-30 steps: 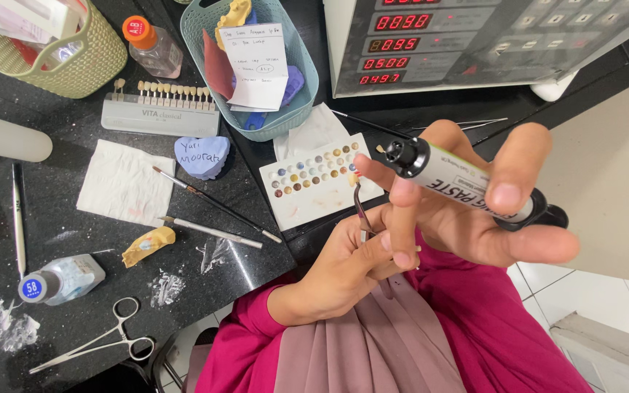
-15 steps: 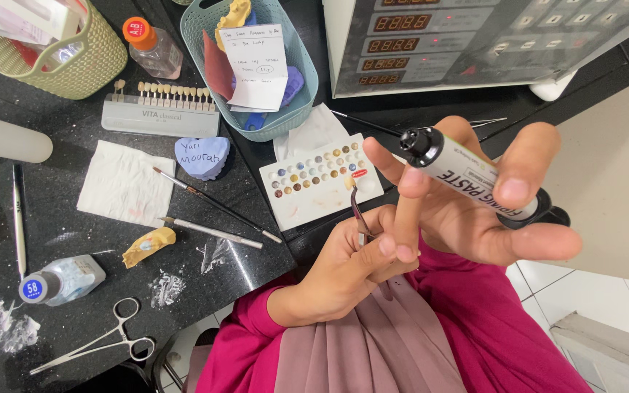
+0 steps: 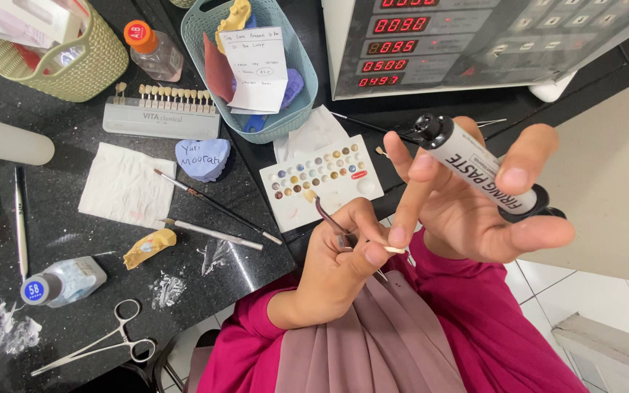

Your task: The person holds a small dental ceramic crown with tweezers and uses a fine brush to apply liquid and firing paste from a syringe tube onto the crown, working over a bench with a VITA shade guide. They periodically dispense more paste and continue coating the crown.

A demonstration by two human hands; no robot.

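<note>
The paste syringe (image 3: 483, 169) lay clamped in my right hand (image 3: 475, 211), its long axis slanting up-left, black tip toward the palette (image 3: 322, 182). Just below that hand, my left hand (image 3: 340, 266) pinched tweezers (image 3: 335, 224), gripping something small I couldn't make out. Both hovered off the dark surface (image 3: 74, 255).

The green basket (image 3: 96, 73) and the grey machine (image 3: 475, 44) are cut off by the top edge. The left hand (image 3: 336, 266) hides the tweezers' (image 3: 329, 217) lower half, and the pale bit at the fingers (image 3: 376, 255) is too small to identify.
</note>
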